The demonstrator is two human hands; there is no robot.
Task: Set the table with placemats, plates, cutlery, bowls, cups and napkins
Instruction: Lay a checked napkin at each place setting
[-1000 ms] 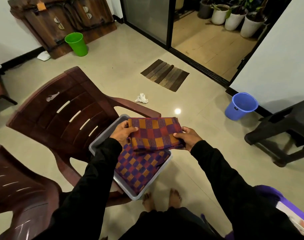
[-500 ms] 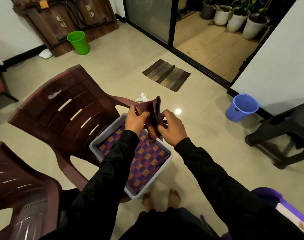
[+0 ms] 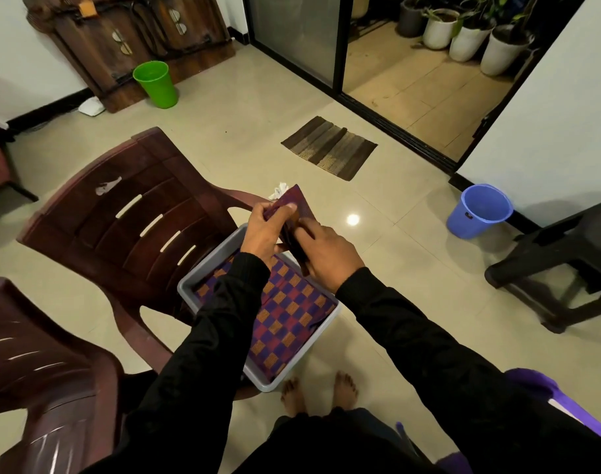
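Two hands on one folded checked placemat point(image 3: 297, 203), held above the far end of the grey tub point(image 3: 203, 273) that sits on the brown plastic chair point(image 3: 121, 213). Left hand point(image 3: 266, 230) pinches the cloth's upper edge w/ thumb & fingers; right hand point(image 3: 326, 256) curls round its lower part. A sec ago the mat was spread flat btwn both hands; half a sec ago it was pressed together, and now it's folded narrow & edge-on, hands nearly touching. More checked placemats point(image 3: 285, 316) lie flat in the tub, filling its bottom. Meaning, as I judge it: one mat is picked out & bundled for carrying, so the task is only at its start, nothing laid yet. No worktop in view, so can't tell where it goes.
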